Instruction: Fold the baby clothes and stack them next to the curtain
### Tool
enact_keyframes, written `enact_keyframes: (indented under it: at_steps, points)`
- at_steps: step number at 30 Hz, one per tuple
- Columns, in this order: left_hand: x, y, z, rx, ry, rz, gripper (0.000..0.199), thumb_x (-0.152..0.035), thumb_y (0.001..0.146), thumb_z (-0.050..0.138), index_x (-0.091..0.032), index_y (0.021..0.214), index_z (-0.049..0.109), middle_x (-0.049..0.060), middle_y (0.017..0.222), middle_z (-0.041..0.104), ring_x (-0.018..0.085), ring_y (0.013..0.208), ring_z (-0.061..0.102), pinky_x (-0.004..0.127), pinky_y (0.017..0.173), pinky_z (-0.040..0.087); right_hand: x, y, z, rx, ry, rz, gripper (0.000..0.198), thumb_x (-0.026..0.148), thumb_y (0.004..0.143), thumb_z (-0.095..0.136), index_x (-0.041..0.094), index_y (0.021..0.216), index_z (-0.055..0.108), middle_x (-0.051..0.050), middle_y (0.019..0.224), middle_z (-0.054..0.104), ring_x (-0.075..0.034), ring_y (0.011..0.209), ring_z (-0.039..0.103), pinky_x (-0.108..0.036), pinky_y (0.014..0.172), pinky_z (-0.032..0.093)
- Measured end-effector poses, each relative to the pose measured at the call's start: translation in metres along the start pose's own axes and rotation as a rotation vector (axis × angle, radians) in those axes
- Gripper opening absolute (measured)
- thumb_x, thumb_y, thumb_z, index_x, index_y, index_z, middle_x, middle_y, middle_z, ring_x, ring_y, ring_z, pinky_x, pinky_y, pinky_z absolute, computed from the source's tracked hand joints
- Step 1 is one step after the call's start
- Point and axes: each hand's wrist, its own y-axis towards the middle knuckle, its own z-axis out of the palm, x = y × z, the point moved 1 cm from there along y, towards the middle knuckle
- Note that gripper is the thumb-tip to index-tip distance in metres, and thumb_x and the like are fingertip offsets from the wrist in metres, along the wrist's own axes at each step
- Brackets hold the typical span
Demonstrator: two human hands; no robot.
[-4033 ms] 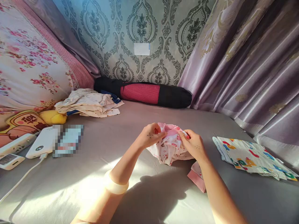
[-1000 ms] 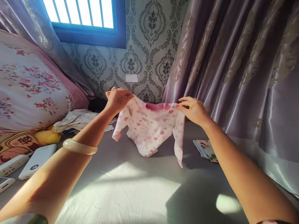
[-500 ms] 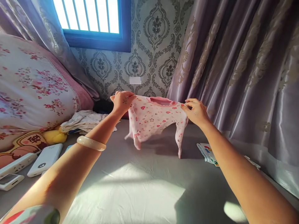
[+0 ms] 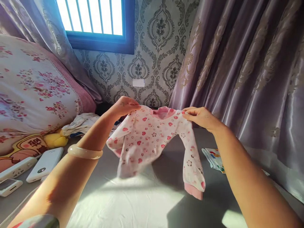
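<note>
A small long-sleeved shirt (image 4: 152, 136), white with pink hearts and flowers, hangs in the air above the grey sheet (image 4: 123, 205). My left hand (image 4: 124, 106) pinches it at the left shoulder. At the other shoulder, my right hand (image 4: 201, 117) has thumb and fingers closed on the cloth. Between them is the pink neckline. The right sleeve dangles with its pink cuff (image 4: 193, 191) low over the sheet, while the left sleeve is bent up and partly behind the body. A pale bangle (image 4: 85, 152) circles my left forearm.
Folded clothes (image 4: 80, 124) lie at the left by a floral bundle (image 4: 45, 85). Nearer are a yellow cushion (image 4: 28, 145), a power strip (image 4: 17, 167) and a white power bank (image 4: 45, 164). Folded printed cloth (image 4: 213, 158) sits right, before the curtain (image 4: 237, 79).
The shirt has swung toward me and opened out; its right sleeve now hangs longer and lower. Both hands have dropped slightly, still holding the shoulders.
</note>
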Motion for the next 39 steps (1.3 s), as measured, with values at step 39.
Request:
enact_keyframes:
  at_steps: [39]
  points:
    - [0.026,0.020,0.021,-0.280,-0.082,0.133,0.015,-0.030,0.075,0.065,-0.016,0.078,0.064,0.000,0.065,0.058,0.010,0.057,0.050,0.022,0.053,0.040,-0.027,0.020,-0.008,-0.240,0.081,-0.096,0.037,0.059,0.073,0.071,0.023,0.085,0.071,-0.001,0.080,0.071,-0.017,0.072,0.063,-0.031,0.067,0.052]
